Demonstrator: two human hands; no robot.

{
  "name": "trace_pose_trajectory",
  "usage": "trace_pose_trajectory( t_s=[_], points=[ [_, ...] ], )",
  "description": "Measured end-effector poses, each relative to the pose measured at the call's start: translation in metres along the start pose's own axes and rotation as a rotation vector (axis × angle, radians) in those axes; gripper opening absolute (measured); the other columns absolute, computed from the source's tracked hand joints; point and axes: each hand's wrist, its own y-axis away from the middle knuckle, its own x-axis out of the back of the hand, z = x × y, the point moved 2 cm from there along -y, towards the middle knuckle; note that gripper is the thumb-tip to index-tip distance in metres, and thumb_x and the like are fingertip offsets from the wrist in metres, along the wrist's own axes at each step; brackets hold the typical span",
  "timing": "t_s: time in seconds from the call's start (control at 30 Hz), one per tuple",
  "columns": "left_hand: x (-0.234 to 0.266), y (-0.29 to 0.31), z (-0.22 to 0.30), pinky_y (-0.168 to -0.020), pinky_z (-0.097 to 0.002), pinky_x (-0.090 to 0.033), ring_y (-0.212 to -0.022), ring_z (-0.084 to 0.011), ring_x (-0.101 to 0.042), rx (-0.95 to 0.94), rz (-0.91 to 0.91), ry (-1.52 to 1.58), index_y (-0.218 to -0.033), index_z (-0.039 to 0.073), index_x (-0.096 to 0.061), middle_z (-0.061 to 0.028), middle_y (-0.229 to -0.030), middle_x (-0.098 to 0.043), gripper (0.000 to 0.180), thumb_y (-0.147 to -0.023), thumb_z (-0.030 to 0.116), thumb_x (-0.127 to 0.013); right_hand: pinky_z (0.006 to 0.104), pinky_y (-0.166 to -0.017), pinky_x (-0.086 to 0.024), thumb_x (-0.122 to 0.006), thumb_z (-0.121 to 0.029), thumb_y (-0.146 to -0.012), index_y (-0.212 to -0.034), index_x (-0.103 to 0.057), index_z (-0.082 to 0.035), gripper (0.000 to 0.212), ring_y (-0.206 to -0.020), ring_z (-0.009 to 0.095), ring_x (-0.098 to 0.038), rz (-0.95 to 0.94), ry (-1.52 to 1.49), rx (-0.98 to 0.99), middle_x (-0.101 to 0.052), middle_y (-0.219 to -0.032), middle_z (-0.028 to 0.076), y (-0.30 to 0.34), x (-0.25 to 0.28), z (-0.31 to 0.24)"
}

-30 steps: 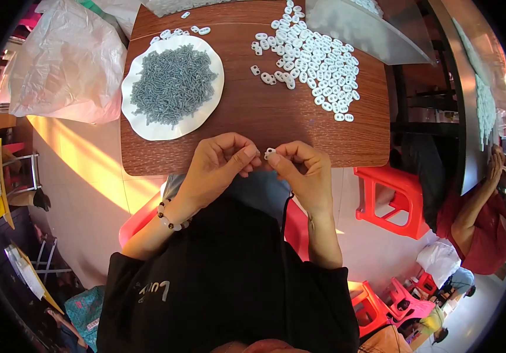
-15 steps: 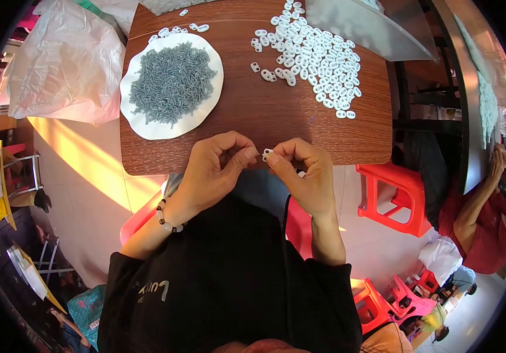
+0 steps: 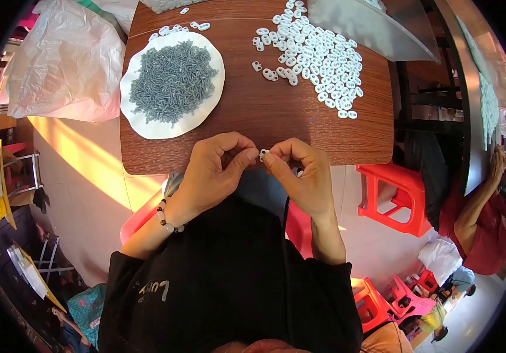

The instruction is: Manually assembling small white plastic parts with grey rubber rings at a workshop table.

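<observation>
Just past the table's near edge, my right hand (image 3: pixel 307 179) pinches a small white oval plastic piece with holes (image 3: pixel 264 154) between thumb and fingers. A bit of something white also shows by its curled fingers. My left hand (image 3: pixel 214 170), wearing a beaded bracelet, is closed in a pinch right beside that piece; what sits at its fingertips is too small to name. Ahead on the left lies a white wavy-edged plate (image 3: pixel 216 109) heaped with small grey pin-like pieces (image 3: pixel 173 82). Many matching white oval pieces (image 3: pixel 323 65) are spread over the far right of the brown table (image 3: pixel 241 112).
A translucent bin (image 3: pixel 370 29) stands at the far right, and a few white pieces lie behind the plate. To the left is a large plastic bag (image 3: pixel 67 65). A red stool (image 3: pixel 391 200) stands right of the table; another person's arm (image 3: pixel 479 203) is farther right.
My right hand has shifted slightly left, bringing the white piece up against my left fingertips. The left hand has hardly moved.
</observation>
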Motion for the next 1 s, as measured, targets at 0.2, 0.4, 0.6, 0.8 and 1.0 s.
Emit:
trace_pose_trajectory(
  t_s=[0.2, 0.4, 0.6, 0.8, 1.0],
  points=[
    [0.0, 0.001, 0.001, -0.066, -0.0241, -0.049, -0.071, -0.0091, -0.06, 0.021, 0.04, 0.003, -0.086, -0.005, -0.063, -0.007, -0.073, -0.065, 0.007, -0.089, 0.002, -0.063, 0.0187, -0.057, -0.04, -0.066, -0.009, -0.087, -0.084, -0.064, -0.001, 0.009, -0.063, 0.003, -0.056, -0.009, -0.011, -0.014, -0.063, -0.068, -0.001, -0.001, -0.003, 0.001],
    [0.004, 0.002, -0.004, -0.065, -0.0209, -0.048, -0.074, -0.0062, -0.06, -0.016, -0.005, -0.042, -0.091, -0.003, -0.062, -0.0028, -0.078, -0.065, 0.012, -0.093, 0.008, -0.06, 0.0187, -0.058, -0.041, -0.066, -0.009, -0.087, -0.084, -0.064, -0.001, 0.009, -0.063, 0.004, -0.057, -0.021, -0.038, -0.021, -0.063, -0.068, 0.0, -0.002, -0.003, 0.001],
    [0.004, 0.001, -0.007, -0.067, -0.0223, -0.05, -0.075, -0.0073, -0.06, 0.005, -0.012, 0.02, -0.091, -0.003, -0.061, -0.0034, -0.079, -0.064, 0.013, -0.095, 0.009, -0.059, 0.0185, -0.058, -0.041, -0.066, -0.01, -0.087, -0.083, -0.063, -0.001, 0.01, -0.062, 0.004, -0.057, -0.013, -0.049, -0.019, -0.062, -0.067, 0.0, -0.002, -0.003, 0.004],
    [0.007, 0.001, -0.007, -0.068, -0.0227, -0.05, -0.074, -0.0072, -0.059, 0.022, -0.008, -0.024, -0.091, -0.003, -0.061, -0.0028, -0.079, -0.063, 0.014, -0.095, 0.01, -0.059, 0.0181, -0.056, -0.039, -0.066, -0.01, -0.087, -0.082, -0.064, -0.002, 0.01, -0.061, 0.003, -0.054, 0.004, -0.038, -0.028, -0.061, -0.066, -0.001, -0.003, -0.003, -0.001],
    [0.006, 0.001, -0.004, -0.067, -0.0223, -0.05, -0.073, -0.0072, -0.059, -0.015, -0.011, -0.059, -0.089, -0.004, -0.061, -0.0027, -0.078, -0.063, 0.014, -0.094, 0.009, -0.059, 0.0181, -0.056, -0.039, -0.066, -0.01, -0.087, -0.082, -0.064, -0.002, 0.01, -0.061, 0.003, -0.054, -0.006, -0.006, -0.011, -0.062, -0.066, -0.001, -0.002, -0.006, 0.0]
  ],
)
